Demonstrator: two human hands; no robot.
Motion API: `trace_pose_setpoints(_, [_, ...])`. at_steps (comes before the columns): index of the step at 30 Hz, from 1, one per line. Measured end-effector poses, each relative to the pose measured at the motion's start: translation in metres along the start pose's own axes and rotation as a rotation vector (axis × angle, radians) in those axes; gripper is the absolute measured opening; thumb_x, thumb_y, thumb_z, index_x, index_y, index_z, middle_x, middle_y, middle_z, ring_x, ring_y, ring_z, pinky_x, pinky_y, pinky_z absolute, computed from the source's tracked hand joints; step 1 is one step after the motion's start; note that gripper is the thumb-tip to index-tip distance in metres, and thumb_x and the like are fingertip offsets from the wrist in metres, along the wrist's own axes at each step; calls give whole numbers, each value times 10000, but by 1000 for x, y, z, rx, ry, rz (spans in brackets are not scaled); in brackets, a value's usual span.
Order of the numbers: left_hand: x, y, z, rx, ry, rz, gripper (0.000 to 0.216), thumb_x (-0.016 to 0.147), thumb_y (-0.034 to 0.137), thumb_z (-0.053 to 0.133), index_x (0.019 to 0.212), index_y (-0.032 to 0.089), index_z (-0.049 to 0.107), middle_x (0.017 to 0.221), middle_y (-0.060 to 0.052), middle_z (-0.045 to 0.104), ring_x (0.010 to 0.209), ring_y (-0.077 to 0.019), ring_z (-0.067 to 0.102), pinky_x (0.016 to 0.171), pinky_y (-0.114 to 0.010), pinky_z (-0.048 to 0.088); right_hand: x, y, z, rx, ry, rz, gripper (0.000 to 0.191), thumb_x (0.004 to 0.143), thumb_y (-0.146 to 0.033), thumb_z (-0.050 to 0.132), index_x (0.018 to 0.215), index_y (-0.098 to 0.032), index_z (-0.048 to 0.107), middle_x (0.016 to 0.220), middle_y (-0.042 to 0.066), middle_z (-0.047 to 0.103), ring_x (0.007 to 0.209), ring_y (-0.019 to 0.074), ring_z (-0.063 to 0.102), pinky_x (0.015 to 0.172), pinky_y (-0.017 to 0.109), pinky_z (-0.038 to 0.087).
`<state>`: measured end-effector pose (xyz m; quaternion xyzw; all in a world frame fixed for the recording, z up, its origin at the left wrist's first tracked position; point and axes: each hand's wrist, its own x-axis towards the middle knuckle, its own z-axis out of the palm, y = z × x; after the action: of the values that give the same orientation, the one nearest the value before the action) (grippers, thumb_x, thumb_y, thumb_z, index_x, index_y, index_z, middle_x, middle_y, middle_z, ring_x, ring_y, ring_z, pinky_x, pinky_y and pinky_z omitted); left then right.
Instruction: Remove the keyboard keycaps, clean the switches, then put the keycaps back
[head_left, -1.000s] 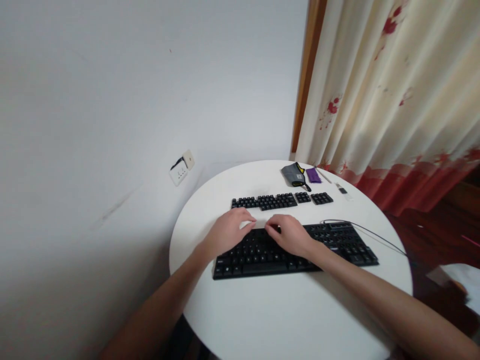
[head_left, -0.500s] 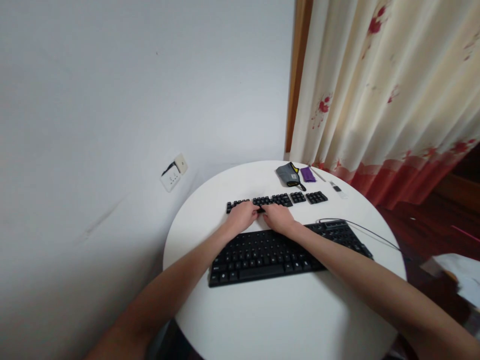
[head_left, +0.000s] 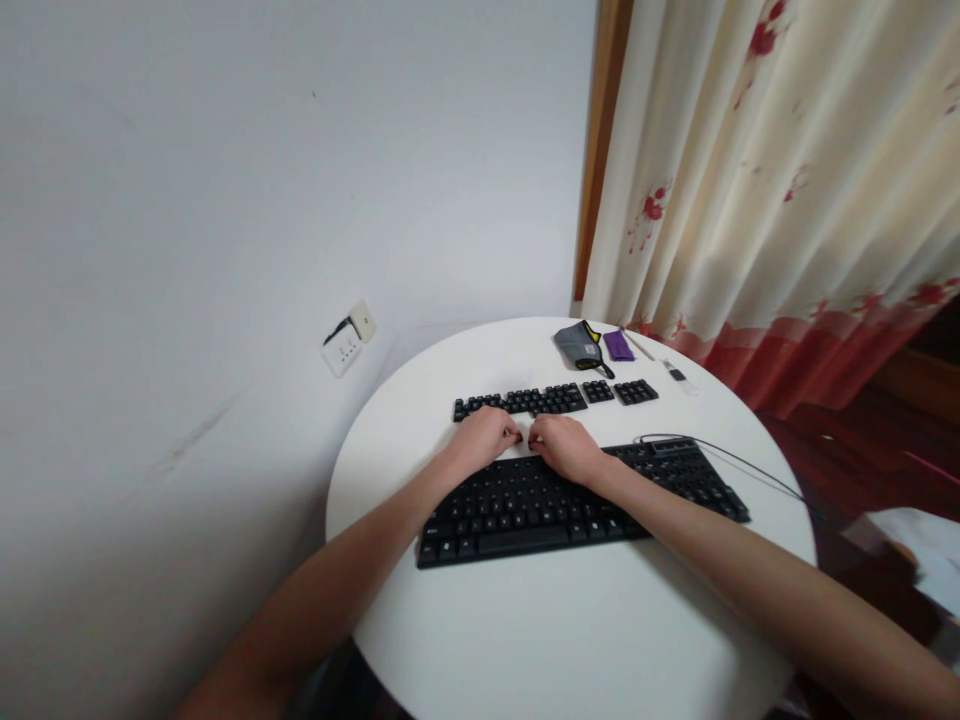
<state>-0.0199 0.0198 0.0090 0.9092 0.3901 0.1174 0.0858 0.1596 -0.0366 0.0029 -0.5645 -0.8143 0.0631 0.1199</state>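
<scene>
On the round white table (head_left: 570,640) a black keyboard (head_left: 525,510) lies across the middle, its long side facing the person, so both forearms come in over the near edge and meet above it. The left hand (head_left: 484,442) and right hand (head_left: 566,450) sit side by side at the keyboard's far edge, knuckles up and fingers curled under, fingertips almost touching each other. Whether either hand pinches something small there I cannot tell, as the fingers hide it.

Just beyond the hands, a long row of loose keycaps (head_left: 525,402) runs parallel to the keyboard, with two smaller blocks (head_left: 598,392) to its right. They seem to be set out to mirror a keyboard's sections, which would keep their order readable.

Farther off, near the table's far right rim, lie a grey pouch (head_left: 579,346), a purple piece (head_left: 619,345) and a small tool (head_left: 675,374), parked clear of the hands. The keyboard's cable (head_left: 750,470) trails off the right side. A wall socket (head_left: 346,340) is at left, a curtain (head_left: 750,200) at right.
</scene>
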Motion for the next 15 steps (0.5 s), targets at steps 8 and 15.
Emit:
trace_pose_setpoints(8, [-51,35,-29,-227,39,35,151,877,273,639,906,240,784,924,-24,764,867,-197,670,816,-291,491,-39,2,-14,376,163,-50,77,855,-159,667,867,-194,734,837,22,709,781,166,630,743,266,449])
trace_pose_setpoints(15, [-81,53,-19,-318,14,18,120,865,231,668,892,255,783,934,13,768,874,-179,658,830,-287,492,-75,-13,-4,633,149,-114,91,844,-121,678,856,-191,734,851,17,702,793,155,626,750,261,459])
